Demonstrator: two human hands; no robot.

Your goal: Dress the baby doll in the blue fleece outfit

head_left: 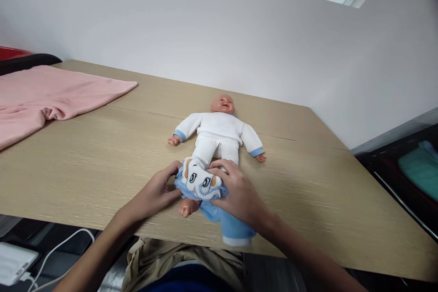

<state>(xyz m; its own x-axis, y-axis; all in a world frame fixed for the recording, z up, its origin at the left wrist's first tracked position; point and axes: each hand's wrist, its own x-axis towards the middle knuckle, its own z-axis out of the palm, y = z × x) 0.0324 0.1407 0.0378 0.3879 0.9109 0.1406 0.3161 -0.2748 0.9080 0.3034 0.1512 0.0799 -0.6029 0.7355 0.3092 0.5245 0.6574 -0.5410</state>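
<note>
Head: left hand (158, 191) and right hand (238, 190) bunch embroidered garment (201, 188).

Doll head (223, 104): smooth, glossy plastic
White outfit (219, 125): matt, soft-looking cloth
Blue garment (200, 183): fuzzy-looking matt cloth with stitched detail
Pink cloth (68, 91): soft, matt fabric
Surface (102, 164): wood-grained, low sheen
Wall (171, 32): smooth, mostly matt

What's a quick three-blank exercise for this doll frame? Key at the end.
The baby doll lies on its ____ on the wood-grain table.
The large cloth at the table's left is ____ in colour.
The left hand and right hand grip a blue garment bearing two embroidered ____ with lashes.

Missing words: back; pink; eyes.
</note>
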